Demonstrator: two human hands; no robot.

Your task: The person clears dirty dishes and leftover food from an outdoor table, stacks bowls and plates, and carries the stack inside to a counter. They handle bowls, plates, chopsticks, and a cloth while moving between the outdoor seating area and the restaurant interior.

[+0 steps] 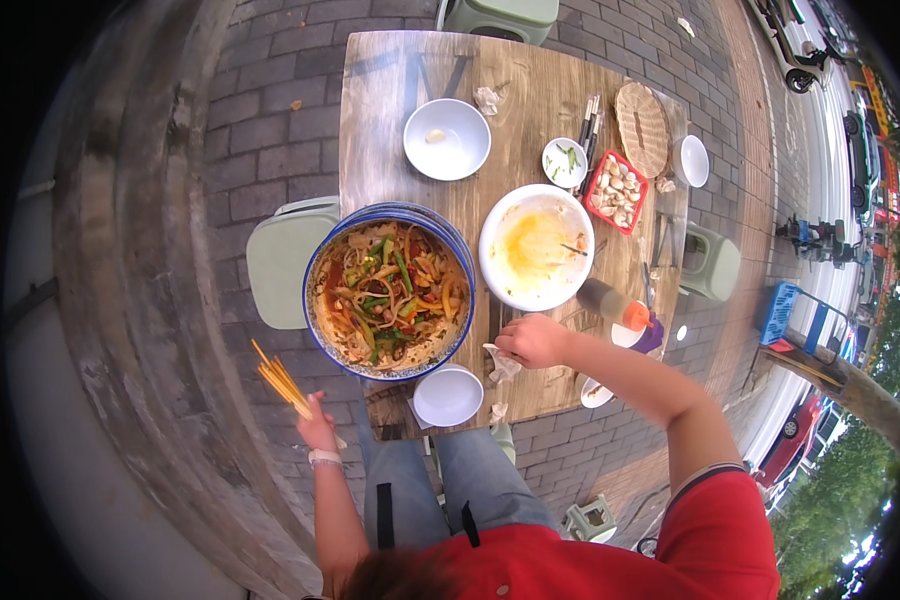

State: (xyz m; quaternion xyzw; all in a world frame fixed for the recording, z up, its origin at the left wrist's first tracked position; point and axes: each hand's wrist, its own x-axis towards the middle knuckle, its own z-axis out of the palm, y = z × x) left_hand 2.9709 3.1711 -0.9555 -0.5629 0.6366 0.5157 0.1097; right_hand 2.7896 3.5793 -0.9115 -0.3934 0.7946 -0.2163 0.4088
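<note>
My left hand (pixel 317 429), with a pale band at the wrist, grips a bundle of thin wooden sticks (pixel 283 382) out beside the table's left edge. Over the tabletop, my right hand (pixel 532 341) has its fingers curled on a crumpled white tissue (pixel 503 366). Left of that hand stands a stack of blue-rimmed bowls, the top bowl (pixel 459 330) holding mixed vegetables in reddish sauce (pixel 390 289). Just beyond my right hand is a white bowl (pixel 495 281) with yellow-orange residue inside. A small white bowl (pixel 448 396) sits near my edge of the table.
On the wooden table (pixel 375 75) are a white bowl (pixel 447 161), a garlic-filled red basket (pixel 616 192), a small dish (pixel 565 163), a wicker tray (pixel 642 127) and a squeeze bottle (pixel 613 304). Green stools (pixel 292 270) surround it. Vehicles line the road at right.
</note>
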